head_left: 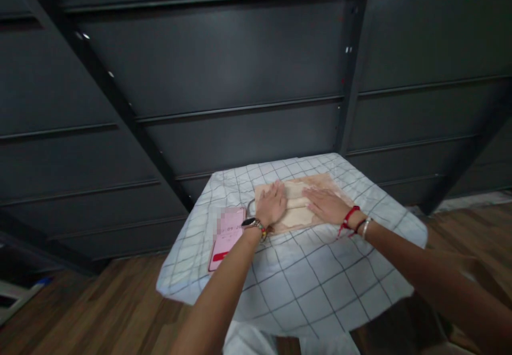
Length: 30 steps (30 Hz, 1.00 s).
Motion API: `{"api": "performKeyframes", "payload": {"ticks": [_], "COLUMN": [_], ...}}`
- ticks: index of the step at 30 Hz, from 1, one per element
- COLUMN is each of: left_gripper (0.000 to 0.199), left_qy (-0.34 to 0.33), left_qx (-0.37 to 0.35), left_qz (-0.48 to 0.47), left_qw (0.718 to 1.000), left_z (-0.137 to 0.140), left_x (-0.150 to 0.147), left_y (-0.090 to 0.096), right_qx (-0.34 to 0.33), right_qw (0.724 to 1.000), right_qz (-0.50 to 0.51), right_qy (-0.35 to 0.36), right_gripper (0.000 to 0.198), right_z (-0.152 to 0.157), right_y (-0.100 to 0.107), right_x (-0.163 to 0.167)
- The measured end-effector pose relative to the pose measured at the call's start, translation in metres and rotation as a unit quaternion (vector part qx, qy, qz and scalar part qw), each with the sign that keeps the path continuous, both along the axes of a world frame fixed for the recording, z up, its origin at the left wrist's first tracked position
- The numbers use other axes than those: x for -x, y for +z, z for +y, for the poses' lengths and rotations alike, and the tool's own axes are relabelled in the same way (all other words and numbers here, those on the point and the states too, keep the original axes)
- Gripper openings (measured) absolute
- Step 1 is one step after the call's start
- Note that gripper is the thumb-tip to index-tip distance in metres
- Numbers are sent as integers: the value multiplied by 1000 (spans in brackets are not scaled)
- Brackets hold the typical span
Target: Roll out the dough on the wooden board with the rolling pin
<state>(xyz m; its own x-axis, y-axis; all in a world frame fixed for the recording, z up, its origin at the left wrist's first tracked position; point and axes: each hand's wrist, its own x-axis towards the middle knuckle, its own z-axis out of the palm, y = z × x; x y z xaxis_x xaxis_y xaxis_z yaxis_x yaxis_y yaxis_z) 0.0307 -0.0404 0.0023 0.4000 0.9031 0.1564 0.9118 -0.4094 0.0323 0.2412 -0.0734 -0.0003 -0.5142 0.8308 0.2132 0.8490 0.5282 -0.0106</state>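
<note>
A flat tan piece (298, 217), paper or cloth, lies on the table with uneven darker patches along its far edge and a raised fold across its middle. My left hand (272, 204) rests palm down on its left part, fingers stretched out. On its right part lies my right hand (326, 204), also flat, with the fingers pointing left and inward. Neither hand grips anything. A thin grey loop (250, 206) shows at the left edge of the tan piece; what it belongs to is hidden.
A white checked cloth (304, 275) covers the small table. To the left of my left wrist lies a phone (230, 232) with a lit pink screen. Dark metal panels (240, 62) stand behind the table, and wood-look flooring (132, 291) surrounds it.
</note>
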Motion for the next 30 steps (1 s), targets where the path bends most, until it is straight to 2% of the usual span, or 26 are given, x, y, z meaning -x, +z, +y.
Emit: {"api": "performKeyframes", "payload": {"ticks": [3, 8, 12, 15, 18, 22, 26, 30], "left_gripper": [53, 53, 51, 51, 52, 54, 53, 52], "left_qy": [25, 70, 106, 130, 119, 91, 51, 2], "left_qx": [-64, -82, -118, -84, -1, 100, 126, 94], "left_qz": [-12, -28, -43, -51, -50, -35, -25, -16], "left_qw": [998, 994, 986, 987, 992, 990, 990, 995], "left_z": [16, 65, 94, 102, 97, 71, 26, -30], "left_x": [-1, -2, 2, 4, 3, -1, -4, -10], "left_y": [-1, 7, 11, 8, 3, 4, 11, 9], "right_qx": [-17, -21, 9, 30, 39, 27, -1, -38], "right_qw": [999, 996, 997, 998, 999, 998, 999, 999], "right_qz": [-1, -8, -10, -17, -17, 1, 0, -24], "right_qy": [-33, -89, -77, -48, -34, -59, -53, -14], "right_gripper": [54, 45, 38, 32, 33, 41, 41, 37], "right_z": [29, 91, 127, 136, 125, 89, 40, -4], "right_y": [1, 7, 10, 10, 9, 8, 4, 5], "right_x": [12, 33, 39, 38, 36, 32, 23, 15]}}
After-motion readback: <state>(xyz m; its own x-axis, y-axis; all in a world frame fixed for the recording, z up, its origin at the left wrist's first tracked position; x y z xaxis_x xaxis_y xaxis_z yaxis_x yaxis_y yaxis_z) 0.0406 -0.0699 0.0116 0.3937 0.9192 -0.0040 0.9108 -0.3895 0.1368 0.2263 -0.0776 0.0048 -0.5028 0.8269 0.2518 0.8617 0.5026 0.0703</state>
